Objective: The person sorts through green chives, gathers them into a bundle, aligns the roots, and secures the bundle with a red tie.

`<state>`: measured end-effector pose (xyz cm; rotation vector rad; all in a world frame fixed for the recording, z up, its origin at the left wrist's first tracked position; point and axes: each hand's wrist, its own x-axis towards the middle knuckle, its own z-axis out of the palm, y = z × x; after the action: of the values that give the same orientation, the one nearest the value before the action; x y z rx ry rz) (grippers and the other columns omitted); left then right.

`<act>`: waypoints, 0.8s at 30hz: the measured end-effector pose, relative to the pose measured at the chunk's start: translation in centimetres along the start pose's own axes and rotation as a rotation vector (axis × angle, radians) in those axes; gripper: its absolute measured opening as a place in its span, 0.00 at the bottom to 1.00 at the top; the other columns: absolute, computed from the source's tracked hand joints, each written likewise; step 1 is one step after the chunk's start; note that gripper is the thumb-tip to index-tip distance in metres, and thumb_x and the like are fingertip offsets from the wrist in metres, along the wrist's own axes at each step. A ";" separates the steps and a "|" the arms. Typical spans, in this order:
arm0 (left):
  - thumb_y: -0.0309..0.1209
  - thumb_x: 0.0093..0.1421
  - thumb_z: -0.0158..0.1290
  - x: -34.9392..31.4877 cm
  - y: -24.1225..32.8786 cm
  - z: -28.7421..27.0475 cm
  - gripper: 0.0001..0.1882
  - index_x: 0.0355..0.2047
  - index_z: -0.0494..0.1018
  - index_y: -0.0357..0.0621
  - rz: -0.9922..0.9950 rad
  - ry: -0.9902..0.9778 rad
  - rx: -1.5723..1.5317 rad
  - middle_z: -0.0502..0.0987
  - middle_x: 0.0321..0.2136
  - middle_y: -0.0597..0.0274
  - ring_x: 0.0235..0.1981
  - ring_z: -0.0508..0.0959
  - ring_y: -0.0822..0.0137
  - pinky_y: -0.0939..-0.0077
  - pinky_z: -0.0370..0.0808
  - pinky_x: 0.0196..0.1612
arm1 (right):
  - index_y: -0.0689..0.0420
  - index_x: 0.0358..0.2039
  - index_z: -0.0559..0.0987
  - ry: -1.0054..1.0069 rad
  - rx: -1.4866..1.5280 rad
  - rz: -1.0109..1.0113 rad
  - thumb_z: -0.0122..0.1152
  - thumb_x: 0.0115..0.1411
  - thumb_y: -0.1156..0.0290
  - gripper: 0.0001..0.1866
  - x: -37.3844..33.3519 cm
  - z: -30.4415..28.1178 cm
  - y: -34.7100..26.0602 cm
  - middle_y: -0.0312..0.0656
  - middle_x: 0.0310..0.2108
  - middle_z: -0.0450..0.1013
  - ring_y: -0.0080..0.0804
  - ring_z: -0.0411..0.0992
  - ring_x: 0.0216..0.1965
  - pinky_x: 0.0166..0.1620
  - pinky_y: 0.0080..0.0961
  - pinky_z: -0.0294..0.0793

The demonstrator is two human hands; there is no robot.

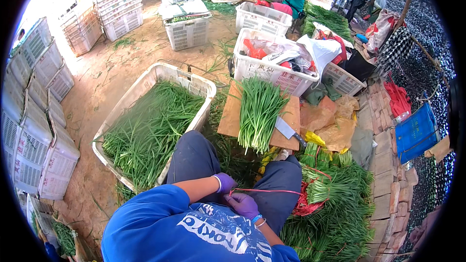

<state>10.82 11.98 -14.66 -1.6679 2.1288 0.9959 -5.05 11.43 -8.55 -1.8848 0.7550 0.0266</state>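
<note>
A: Hands, low centre of frame?

B: Both purple-gloved. Left hand [224, 182] and right hand [242, 204] were close together, each pinched on a red string [272, 191] that ran taut rightward to a red string tangle [305, 204].

A: Handling note?

B: Likely best kept taut and drawn one strand at a time.

A: Surroundings?

B: Loose chives [259, 111] and a cleaver [287, 130] lay on the board [230, 116] at centre; tied bundles [335, 199] lower right; a crate [201, 85] of greens at left.
</note>
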 end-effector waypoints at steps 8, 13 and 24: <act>0.36 0.48 0.47 0.2 -0.1 0.2 0.16 0.38 0.71 0.48 0.001 0.007 -0.005 0.75 0.34 0.53 0.37 0.75 0.53 0.62 0.72 0.36 | 0.58 0.26 0.76 0.014 0.012 0.009 0.53 0.54 0.57 0.15 -0.2 0.0 -0.3 0.42 0.19 0.70 0.29 0.67 0.20 0.27 0.24 0.65; 0.37 0.48 0.49 -0.3 0.1 -0.5 0.18 0.40 0.71 0.48 0.015 0.024 -0.068 0.75 0.35 0.54 0.38 0.74 0.53 0.64 0.71 0.38 | 0.58 0.30 0.77 0.044 0.017 -0.056 0.53 0.55 0.62 0.13 0.1 0.0 0.4 0.42 0.25 0.73 0.29 0.71 0.26 0.33 0.21 0.67; 0.37 0.57 0.48 -1.0 -0.5 -2.9 0.20 0.50 0.66 0.45 0.409 0.066 -1.744 0.72 0.42 0.63 0.42 0.72 0.71 0.76 0.68 0.47 | 0.65 0.34 0.75 0.439 0.745 -0.035 0.51 0.56 0.75 0.08 1.1 0.8 4.7 0.41 0.33 0.73 0.23 0.70 0.35 0.41 0.17 0.68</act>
<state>12.19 10.80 -12.09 -1.5133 1.3633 3.4973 -6.27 10.43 -13.19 -1.1896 0.8684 -0.6259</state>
